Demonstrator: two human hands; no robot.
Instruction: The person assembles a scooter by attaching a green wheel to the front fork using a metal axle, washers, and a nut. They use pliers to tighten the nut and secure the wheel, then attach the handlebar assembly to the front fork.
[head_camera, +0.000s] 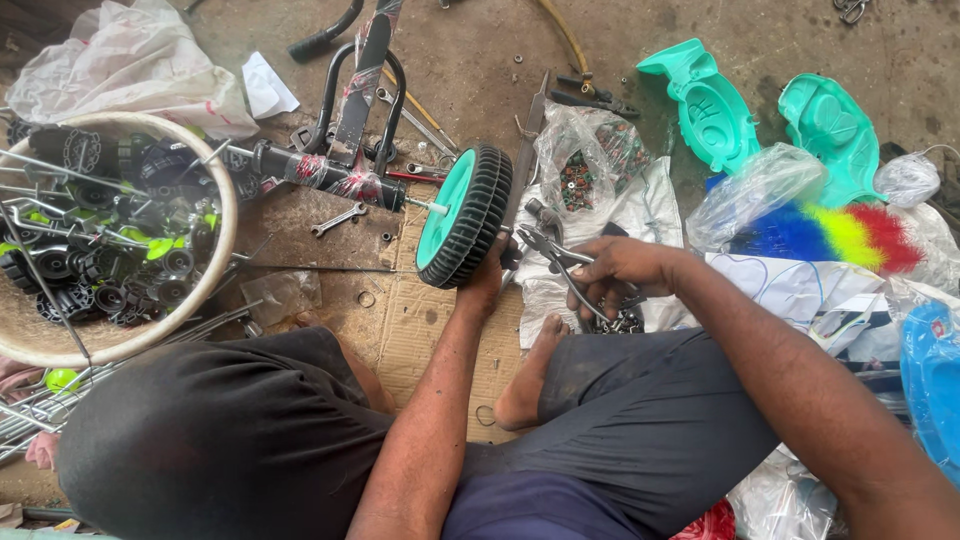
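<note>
Left hand (492, 268) grips 1 teal wheel (462, 216); right hand (618, 270) clenched round 1 pliers (552, 252); 2 teal shells (706, 103).

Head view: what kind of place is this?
Likely an informal floor workshop putting together children's bikes or ride-on toys. The left hand steadies a small teal wheel, the right hand holds pliers, a basket is full of small wheels, and teal plastic shells lie on the concrete.
</note>
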